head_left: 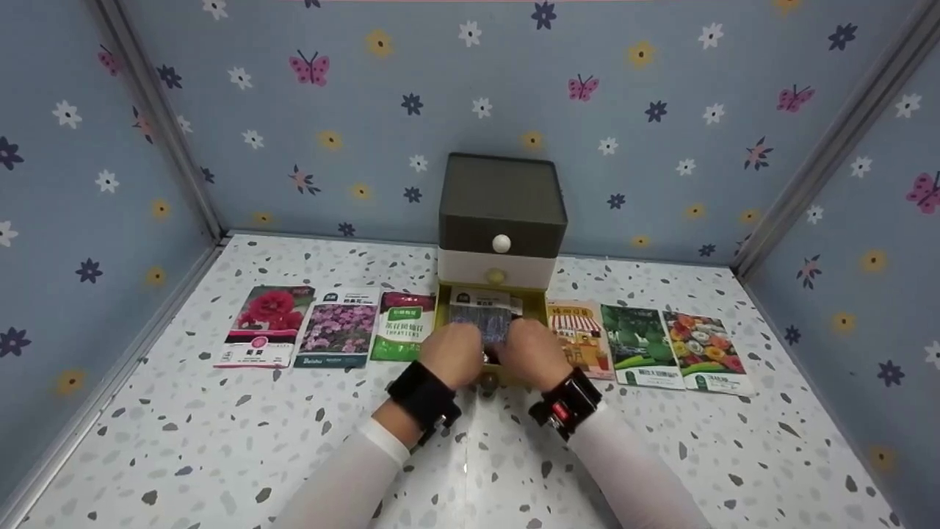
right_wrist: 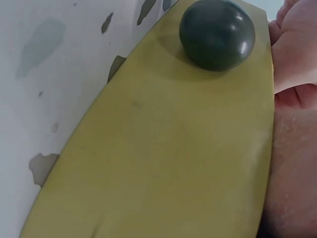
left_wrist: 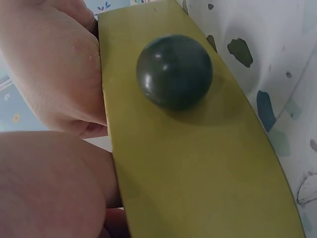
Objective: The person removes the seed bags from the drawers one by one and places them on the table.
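Observation:
The bottom drawer of a small drawer box is pulled out. A seed packet with a purple plant picture lies in it, and the edge of another packet shows beside it. My left hand bends over the drawer's front left with curled fingers, gripping the packet's lower left part. Opposite it, my right hand grips the lower right part. The fingertips of both are hidden inside the drawer. Both wrist views show the yellow-green drawer front with its dark round knob close below the hands.
The box's dark top and white middle drawer rise behind the hands. Three seed packets, including a red-flower one, lie to the left; three more, including a green one, lie to the right. Patterned walls enclose the speckled table.

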`<state>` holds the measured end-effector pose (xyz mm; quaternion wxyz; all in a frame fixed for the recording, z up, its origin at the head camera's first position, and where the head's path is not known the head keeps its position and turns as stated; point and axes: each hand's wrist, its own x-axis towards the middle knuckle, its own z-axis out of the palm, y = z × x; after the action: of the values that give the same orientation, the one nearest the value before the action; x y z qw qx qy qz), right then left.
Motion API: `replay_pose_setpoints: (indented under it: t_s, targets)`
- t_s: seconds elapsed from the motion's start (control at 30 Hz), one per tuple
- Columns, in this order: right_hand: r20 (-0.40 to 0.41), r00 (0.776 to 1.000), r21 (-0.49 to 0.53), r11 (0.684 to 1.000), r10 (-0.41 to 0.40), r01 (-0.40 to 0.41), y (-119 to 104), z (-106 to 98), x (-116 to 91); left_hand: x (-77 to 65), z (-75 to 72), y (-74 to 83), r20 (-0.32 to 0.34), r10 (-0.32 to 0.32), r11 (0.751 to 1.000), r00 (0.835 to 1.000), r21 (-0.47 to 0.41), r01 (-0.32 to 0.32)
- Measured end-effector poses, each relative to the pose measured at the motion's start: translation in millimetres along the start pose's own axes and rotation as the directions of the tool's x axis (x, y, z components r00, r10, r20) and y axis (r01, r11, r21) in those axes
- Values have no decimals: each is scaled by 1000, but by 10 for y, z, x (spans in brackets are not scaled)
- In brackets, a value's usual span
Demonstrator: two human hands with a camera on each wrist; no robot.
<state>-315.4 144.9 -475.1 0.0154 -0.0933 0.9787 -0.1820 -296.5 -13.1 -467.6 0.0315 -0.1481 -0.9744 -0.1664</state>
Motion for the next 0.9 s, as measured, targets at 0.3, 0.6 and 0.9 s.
replay_pose_setpoints:
  t_s: [0.3,0.6,0.9]
  targets:
    - [28,999,-48,998,-40,41,-24,-18,-14,103,185,-139,-66,73,997,995,4,-73]
    - [2,998,-54,996,-64,64,-4,-14,-7,15,12,-34,-33,54,999,998,-1,-54]
    - [-69,997,41,998,-43,46,16,-9,-21,0,-40,-14,-6,15,999,1000,-29,-16]
